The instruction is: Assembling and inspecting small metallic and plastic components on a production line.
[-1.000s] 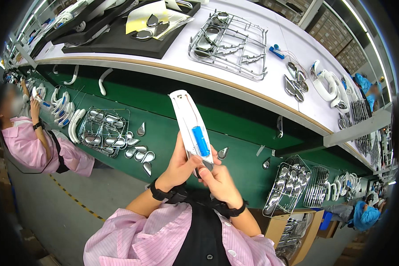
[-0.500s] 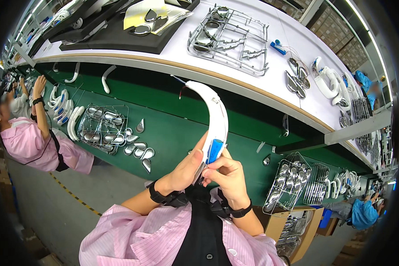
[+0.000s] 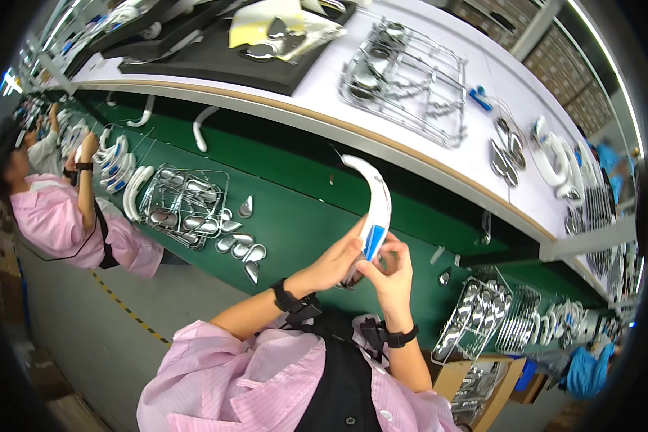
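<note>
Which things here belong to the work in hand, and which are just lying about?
In the work:
white curved piece, held by the left hand, with the right hand at its lower end
blue part on it

Probably just lying about:
loose silvery teardrop pieces on the green bench
yellow sheet
cardboard box

Curved part point(image 3: 379, 194) — white (blue block point(image 3: 374, 239))

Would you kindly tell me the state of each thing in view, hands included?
Curved white piece: held up, blue block exposed
Left hand: holding its lower end
Right hand: fingers bent at that end, pinch unclear
Teardrop silver pieces: loose on the green bench
Left wire rack: loaded
Right wire rack: loaded
Upper wire rack: lying flat
Cardboard box: open
</note>
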`<state>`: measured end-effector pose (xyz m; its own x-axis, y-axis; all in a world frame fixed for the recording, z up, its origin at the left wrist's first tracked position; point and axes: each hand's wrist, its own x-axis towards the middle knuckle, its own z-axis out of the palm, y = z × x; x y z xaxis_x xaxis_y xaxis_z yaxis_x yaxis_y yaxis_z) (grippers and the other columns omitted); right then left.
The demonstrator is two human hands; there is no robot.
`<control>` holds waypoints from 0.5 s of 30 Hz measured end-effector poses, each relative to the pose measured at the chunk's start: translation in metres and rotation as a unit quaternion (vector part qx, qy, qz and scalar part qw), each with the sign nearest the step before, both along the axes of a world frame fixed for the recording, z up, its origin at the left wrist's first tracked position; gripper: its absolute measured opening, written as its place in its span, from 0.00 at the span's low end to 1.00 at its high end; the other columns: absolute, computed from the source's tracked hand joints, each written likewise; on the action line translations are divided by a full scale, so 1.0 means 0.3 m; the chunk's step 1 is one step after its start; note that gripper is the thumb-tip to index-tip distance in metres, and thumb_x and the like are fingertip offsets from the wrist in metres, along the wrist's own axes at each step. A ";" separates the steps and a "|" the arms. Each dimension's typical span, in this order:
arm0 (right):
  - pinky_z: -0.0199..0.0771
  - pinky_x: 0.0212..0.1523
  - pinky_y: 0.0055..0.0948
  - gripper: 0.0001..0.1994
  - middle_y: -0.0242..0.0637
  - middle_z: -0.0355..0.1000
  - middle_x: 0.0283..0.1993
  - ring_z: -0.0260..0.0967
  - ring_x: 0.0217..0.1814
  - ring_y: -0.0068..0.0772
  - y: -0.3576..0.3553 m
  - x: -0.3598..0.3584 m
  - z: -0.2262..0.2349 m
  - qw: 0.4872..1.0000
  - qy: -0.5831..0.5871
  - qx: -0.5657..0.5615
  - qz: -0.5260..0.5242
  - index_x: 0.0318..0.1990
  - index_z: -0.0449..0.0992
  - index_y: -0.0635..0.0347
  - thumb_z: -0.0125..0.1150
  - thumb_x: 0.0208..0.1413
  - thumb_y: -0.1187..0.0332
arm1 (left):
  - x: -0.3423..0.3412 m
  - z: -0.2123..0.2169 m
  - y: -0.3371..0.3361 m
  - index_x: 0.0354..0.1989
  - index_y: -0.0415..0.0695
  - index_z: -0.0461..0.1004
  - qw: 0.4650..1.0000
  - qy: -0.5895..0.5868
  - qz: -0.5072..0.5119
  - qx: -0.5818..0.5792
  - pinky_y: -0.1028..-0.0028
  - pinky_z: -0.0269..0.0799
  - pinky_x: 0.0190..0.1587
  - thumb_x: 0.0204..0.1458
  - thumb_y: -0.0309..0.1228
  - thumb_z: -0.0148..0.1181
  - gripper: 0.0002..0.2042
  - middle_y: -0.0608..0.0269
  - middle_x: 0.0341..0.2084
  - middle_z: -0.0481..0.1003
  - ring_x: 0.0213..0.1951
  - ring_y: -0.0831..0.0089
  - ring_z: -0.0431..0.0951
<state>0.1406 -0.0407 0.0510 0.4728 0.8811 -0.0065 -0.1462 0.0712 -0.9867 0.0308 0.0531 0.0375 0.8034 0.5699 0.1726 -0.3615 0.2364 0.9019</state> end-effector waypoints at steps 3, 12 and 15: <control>0.75 0.49 0.31 0.34 0.41 0.57 0.61 0.57 0.64 0.34 -0.023 -0.021 -0.094 0.994 0.061 -0.041 0.076 0.63 0.48 0.61 0.62 0.53 0.75 | -0.017 -0.079 0.007 0.69 0.40 0.43 0.998 0.052 0.023 0.007 0.74 0.68 0.49 0.64 0.50 0.37 0.33 0.59 0.53 0.66 0.46 0.74 0.71; 0.75 0.32 0.25 0.17 0.34 0.70 0.41 0.71 0.32 0.26 0.056 0.084 -0.323 0.941 -0.018 -0.258 0.217 0.53 0.60 0.59 0.57 0.58 0.72 | -0.216 -0.346 0.146 0.48 0.44 0.75 0.904 0.337 0.106 0.243 0.66 0.67 0.51 0.59 0.39 0.52 0.15 0.53 0.42 0.75 0.45 0.59 0.73; 0.73 0.37 0.43 0.20 0.55 0.73 0.32 0.74 0.36 0.56 0.138 0.251 -0.472 0.899 -0.288 -0.279 0.175 0.50 0.59 0.60 0.58 0.55 0.63 | -0.334 -0.466 0.282 0.47 0.44 0.75 0.906 0.350 0.192 0.142 0.70 0.70 0.47 0.57 0.36 0.57 0.13 0.58 0.40 0.77 0.45 0.67 0.75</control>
